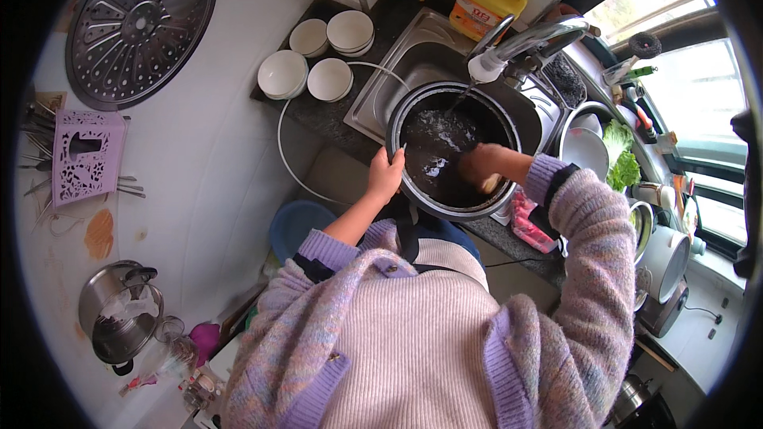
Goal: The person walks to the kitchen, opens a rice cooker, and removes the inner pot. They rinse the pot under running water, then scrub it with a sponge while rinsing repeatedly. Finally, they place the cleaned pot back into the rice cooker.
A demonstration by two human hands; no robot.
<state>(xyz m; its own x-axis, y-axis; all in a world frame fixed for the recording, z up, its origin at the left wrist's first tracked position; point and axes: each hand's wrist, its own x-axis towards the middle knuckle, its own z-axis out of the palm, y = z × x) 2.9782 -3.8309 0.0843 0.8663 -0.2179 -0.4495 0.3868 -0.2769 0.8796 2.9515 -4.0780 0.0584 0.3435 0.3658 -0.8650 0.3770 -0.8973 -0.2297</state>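
Observation:
A dark round pot with water in it rests over the metal sink, below the chrome faucet. Water runs from the spout into the pot. My left hand grips the pot's near left rim, thumb on top. Inside the pot, at the right, my right hand is blurred; something yellowish-tan shows at its fingers, and I cannot tell what it is. The fingers are partly hidden.
Stacked white bowls stand on the dark counter left of the sink. Behind it is a yellow detergent jug. A metal basin with lettuce lies at the right, and a blue basin sits lower left.

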